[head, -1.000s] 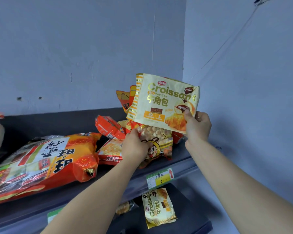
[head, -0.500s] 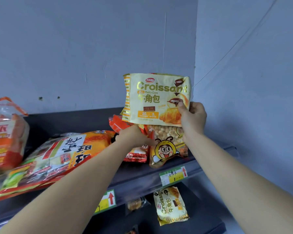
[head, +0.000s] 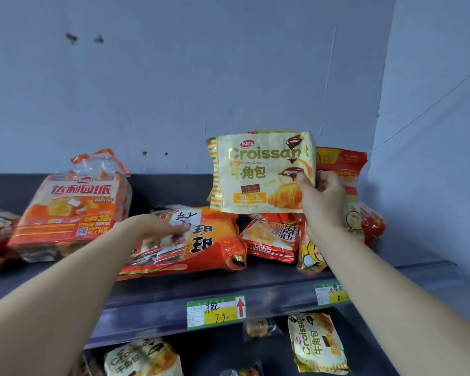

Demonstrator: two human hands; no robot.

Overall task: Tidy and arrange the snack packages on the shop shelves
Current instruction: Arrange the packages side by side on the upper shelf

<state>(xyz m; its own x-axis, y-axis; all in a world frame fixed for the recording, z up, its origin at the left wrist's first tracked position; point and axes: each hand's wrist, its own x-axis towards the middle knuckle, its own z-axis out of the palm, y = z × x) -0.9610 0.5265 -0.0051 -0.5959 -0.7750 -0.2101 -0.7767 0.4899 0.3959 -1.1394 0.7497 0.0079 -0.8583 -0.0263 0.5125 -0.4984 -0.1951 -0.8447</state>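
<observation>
**Upper Shelf, Right End: Croissant Packet Held Clear of the Stock**

The right hand (head: pixel 322 202) pinched the croissant packet (head: pixel 258 172) at its lower right corner, thumb on the printed face and the other fingers curled behind. The packet was upright, face outward, and lifted above the upper shelf (head: pixel 282 278), touching no shelf surface. This hold appeared intended to keep the label readable while a place was chosen.

The left hand (head: pixel 158 226) lay with straight fingers on the large orange bag (head: pixel 209 240), at 7 o'clock of the packet. It gripped nothing and appeared to be steadying or shifting that bag, which lay flat.

The shelf stock was mixed. A red packet (head: pixel 345 164) stood at 3 o'clock of the held packet. A small red cracker packet (head: pixel 272 237) and a bee-cartoon bag (head: pixel 310 256) lay at 6 o'clock. A pie bag (head: pixel 73 210) leaned at 9 o'clock of the orange bag.

All packages appeared sealed, and their contents could not be confirmed. Matching croissant packets (head: pixel 319 343) lay on the lower shelf, at 6 o'clock, which suggested the held packet belonged there.
</observation>
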